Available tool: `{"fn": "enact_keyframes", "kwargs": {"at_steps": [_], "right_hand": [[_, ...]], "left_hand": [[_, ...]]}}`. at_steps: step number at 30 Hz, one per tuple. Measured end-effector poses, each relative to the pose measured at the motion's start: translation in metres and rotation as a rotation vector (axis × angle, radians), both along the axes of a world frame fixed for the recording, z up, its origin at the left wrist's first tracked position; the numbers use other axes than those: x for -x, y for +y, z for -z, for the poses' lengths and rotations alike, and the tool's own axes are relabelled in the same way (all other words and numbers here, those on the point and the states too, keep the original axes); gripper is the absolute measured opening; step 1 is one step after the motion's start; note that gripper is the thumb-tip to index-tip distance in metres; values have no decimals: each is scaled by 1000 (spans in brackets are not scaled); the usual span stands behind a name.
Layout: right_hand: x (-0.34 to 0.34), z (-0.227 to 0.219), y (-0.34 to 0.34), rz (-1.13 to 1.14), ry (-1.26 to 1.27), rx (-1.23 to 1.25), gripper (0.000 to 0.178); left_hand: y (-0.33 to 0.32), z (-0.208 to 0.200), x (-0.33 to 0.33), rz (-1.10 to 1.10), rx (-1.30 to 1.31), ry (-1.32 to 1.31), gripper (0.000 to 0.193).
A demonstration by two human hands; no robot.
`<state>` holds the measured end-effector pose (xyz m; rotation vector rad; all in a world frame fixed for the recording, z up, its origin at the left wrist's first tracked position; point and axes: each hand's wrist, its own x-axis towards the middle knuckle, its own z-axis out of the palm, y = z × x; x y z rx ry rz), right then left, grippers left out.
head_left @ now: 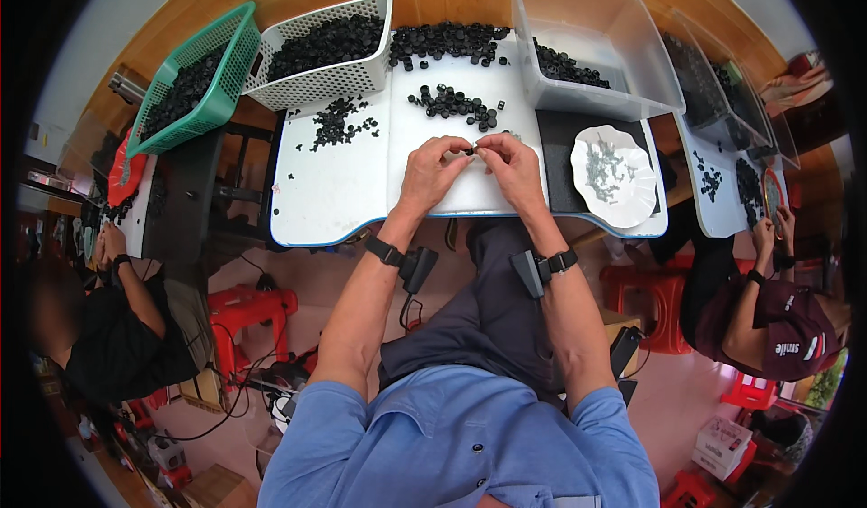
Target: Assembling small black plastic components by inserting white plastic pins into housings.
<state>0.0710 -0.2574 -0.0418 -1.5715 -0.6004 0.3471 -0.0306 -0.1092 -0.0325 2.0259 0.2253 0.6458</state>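
My left hand (432, 176) pinches a small black plastic part (470, 151) between thumb and fingertips, above the white tabletop (415, 196). Close against it, my right hand (515, 172) is closed in a pinch too; what its fingertips hold is too small to make out. Just beyond my hands lies a loose group of short black cylindrical parts (456, 104). Smaller black pieces (339, 124) are scattered to the left. A white scalloped plate (632, 203) with small pale, clear-looking pieces (603, 167) sits to the right on a black mat (562, 169).
Along the back stand a green basket (239, 61), a white basket (316, 93) and a clear bin (601, 20), all holding black parts. More black parts (452, 38) are heaped between them. People work at tables on both sides, near red stools (248, 314).
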Motion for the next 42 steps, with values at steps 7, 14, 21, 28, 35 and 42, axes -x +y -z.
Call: {"fn": "enact_keyframes", "kwargs": {"at_steps": [7, 14, 21, 28, 35, 42], "right_hand": [[-3, -4, -1, -179, 175, -105, 14], [1, 0, -1, -60, 138, -124, 15], [3, 1, -4, 95, 80, -173, 14], [5, 2, -9, 116, 66, -143, 13], [5, 3, -7, 141, 13, -163, 12], [9, 1, -7, 163, -4, -150, 12]], "left_hand": [[4, -3, 3, 55, -54, -117, 22], [3, -2, 1, 39, -41, -50, 29], [33, -5, -26, -445, -267, 106, 35], [43, -10, -40, -414, -288, 269, 27], [14, -27, -4, -228, -442, 422, 31], [16, -22, 4, -176, -344, 398, 34]]}}
